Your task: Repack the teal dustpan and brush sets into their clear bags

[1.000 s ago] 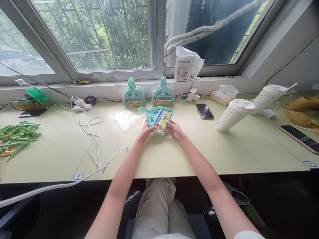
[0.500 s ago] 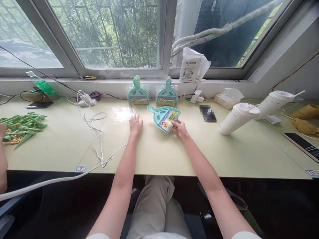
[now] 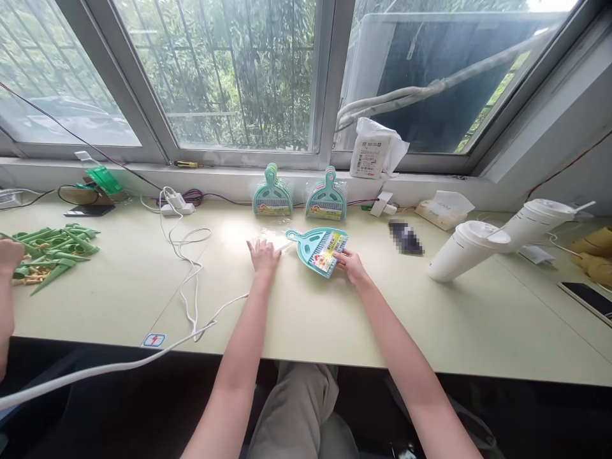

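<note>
My right hand (image 3: pixel 351 264) grips the lower right edge of a light-teal mini dustpan (image 3: pixel 315 245). It has a striped brush and a colourful label card, and its handle points up and left. It is held at a tilt just over the table. My left hand (image 3: pixel 265 257) is low at the tabletop on a clear plastic bag (image 3: pixel 277 236), its thumb side by the bag's edge and its little finger spread. Glare blurs the bag's outline. Behind stand two bagged dustpan sets, one on the left (image 3: pixel 272 191) and one on the right (image 3: pixel 327 194).
White cables (image 3: pixel 191 274) cross the table on the left, near green pieces (image 3: pixel 57 252) and another person's hand (image 3: pixel 9 255). To the right are a phone (image 3: pixel 405 237), a tissue pack (image 3: pixel 444 209) and two white cups (image 3: pixel 466 252). A wrapped box (image 3: pixel 375 150) sits on the sill.
The view has tipped upward a little. The plastic bag has shifted right around my left hand, toward the dustpan handle. My right hand keeps its grip on the dustpan.
</note>
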`<state>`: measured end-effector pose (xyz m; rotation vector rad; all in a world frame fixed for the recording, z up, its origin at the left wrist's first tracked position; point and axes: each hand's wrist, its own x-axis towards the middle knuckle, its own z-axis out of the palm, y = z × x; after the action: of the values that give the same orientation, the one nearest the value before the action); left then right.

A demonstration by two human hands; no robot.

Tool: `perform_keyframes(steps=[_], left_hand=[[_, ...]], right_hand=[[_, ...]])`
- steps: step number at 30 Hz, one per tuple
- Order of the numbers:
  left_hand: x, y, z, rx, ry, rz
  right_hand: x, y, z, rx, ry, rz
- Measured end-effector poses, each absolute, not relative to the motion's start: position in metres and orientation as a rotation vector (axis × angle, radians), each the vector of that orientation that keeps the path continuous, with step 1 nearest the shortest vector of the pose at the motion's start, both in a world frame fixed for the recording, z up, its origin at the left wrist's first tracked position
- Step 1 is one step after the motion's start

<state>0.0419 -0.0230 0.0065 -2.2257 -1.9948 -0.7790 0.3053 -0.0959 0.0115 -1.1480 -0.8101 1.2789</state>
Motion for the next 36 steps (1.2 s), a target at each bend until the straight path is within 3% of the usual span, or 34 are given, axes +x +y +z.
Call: perform_keyframes(steps=[9, 20, 36], left_hand=[[0.038, -0.017, 0.005, -2.123, -2.236, -0.785], [0.046, -0.018, 0.008, -2.258, -2.092, -0.724], [0.064, -0.033, 0.024, -2.251, -1.915, -1.031]], right_hand=[[0.319, -0.104, 0.023, -1.219, -0.947, 1.369], [0.319, -0.104, 0.022, -1.234, -0.933, 1.316], [0.295, -0.107, 0.028, -1.177, -0.828, 1.230]])
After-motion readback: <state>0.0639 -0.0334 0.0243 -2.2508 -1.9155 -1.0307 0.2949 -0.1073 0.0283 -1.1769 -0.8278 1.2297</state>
